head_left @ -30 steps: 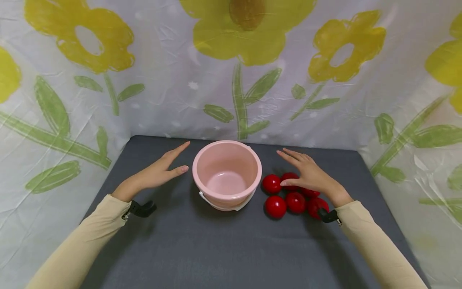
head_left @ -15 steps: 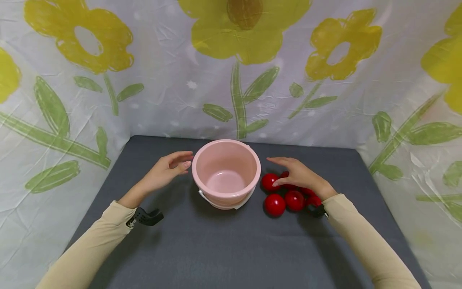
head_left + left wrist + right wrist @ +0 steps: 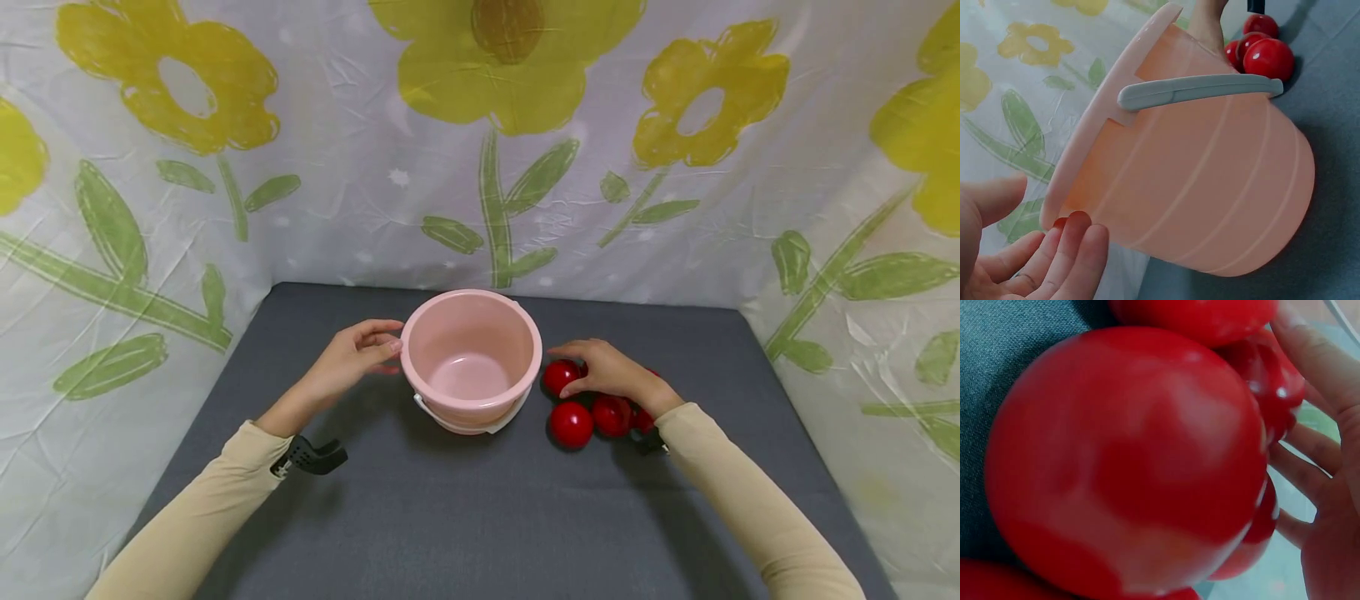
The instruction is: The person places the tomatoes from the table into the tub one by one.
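Observation:
A pink bucket (image 3: 471, 406) stands upright mid-table. My left hand (image 3: 352, 358) is at its left side, fingers slightly bent, fingertips right at the rim; in the left wrist view the thumb stands apart from the bucket wall (image 3: 1210, 181). To the bucket's right lie several shiny red balls. Over them is my right hand (image 3: 611, 371), its thumb on the near side of the leftmost ball (image 3: 559, 378) and its fingers reaching past the far side. In the right wrist view, a large red ball (image 3: 1122, 462) hides part of the fingers, which look loosely spread.
The bucket's pale handle (image 3: 1200, 90) hangs down along its side. Another red ball (image 3: 572, 425) lies in front of the group. Dark cloth (image 3: 465, 525) covers the table, and a flower-printed curtain (image 3: 337, 208) encloses the back and sides.
My left hand has moved right to the bucket's rim, its fingers bending a little. My right hand has come left and down over the leftmost ball. Bucket and balls look unmoved.

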Tool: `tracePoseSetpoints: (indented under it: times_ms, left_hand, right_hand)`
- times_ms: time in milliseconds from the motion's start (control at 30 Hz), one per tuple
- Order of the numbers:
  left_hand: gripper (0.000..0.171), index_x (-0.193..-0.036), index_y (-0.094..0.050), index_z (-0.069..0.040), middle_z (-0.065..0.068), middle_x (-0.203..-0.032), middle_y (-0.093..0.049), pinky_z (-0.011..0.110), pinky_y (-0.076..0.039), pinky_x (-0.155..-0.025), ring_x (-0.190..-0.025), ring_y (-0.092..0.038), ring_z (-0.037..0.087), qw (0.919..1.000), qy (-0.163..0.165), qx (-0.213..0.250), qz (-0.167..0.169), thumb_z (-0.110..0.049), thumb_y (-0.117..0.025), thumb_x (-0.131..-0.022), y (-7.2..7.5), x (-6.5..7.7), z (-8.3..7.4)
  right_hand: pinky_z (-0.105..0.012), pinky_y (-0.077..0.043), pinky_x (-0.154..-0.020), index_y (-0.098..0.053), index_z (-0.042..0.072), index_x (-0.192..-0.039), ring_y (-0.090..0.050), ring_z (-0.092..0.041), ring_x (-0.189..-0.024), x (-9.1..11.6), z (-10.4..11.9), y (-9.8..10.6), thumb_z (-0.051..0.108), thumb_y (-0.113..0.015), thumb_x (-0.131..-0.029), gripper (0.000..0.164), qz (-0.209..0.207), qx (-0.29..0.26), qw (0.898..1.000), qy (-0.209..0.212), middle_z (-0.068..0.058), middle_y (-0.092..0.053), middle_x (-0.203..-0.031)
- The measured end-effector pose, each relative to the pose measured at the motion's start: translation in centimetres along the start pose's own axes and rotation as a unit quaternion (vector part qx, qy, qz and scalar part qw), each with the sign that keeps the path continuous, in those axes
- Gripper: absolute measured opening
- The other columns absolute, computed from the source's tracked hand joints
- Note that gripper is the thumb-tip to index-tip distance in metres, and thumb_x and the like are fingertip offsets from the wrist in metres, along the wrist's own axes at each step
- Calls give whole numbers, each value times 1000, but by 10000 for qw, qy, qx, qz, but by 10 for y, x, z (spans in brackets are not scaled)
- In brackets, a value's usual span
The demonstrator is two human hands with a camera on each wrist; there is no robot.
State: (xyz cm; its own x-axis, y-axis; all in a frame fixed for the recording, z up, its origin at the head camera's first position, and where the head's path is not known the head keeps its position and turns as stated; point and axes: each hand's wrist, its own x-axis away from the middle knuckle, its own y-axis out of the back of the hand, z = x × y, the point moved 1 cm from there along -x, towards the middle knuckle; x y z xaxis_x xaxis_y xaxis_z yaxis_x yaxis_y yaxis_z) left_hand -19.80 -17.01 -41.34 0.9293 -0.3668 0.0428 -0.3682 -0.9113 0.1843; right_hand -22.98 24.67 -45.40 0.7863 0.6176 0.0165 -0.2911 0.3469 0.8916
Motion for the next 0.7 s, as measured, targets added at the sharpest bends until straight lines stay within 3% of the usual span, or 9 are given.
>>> tracePoseSetpoints:
  times_ms: [133,367,467,600,700]
  left_hand:
    - [52,-143,-43,2,-4,-102,-64,27,-61,-82,-91,-69,3,9999,72,96,-88,-17,-62,-98,-2,-1,2]
    - [54,-143,-42,2,-5,-98,-66,27,-62,-81,-87,-70,4,9990,267,294,-219,-14,-64,-96,-7,-1,5]
    - [55,-143,-41,2,-4,-98,-67,27,-62,-80,-85,-70,5,9981,347,452,-244,-13,-64,-96,-8,-1,6]
    - [54,-143,-40,3,-1,-98,-67,26,-62,-77,-83,-71,6,9965,426,667,-261,-12,-64,-96,-9,-2,6]
    - [54,-143,-39,3,-2,-97,-67,25,-62,-76,-81,-71,6,9959,459,734,-267,-10,-63,-97,-10,-2,5]
  right_hand:
    - [-54,-43,-109,-62,10,-134,-62,-29,-119,-2,-1,-3,31,-86,-76,66,53,63,10000,-11,-11,-67,-130]
    - [-65,-28,-117,-63,9,-132,-63,-28,-118,-3,-3,-6,28,-86,-76,63,154,83,9998,36,-9,-69,-126]
    - [-66,-27,-117,-65,8,-129,-64,-28,-115,-4,-3,-6,27,-86,-76,61,101,143,9998,132,-9,-70,-122]
    - [-64,-32,-115,-67,7,-126,-65,-28,-110,-4,-2,-6,26,-86,-75,58,15,230,9994,268,-9,-72,-118]
    - [-54,-44,-109,-68,8,-126,-66,-25,-106,-4,-2,-5,27,-86,-76,57,5,203,9995,231,-8,-72,-117]
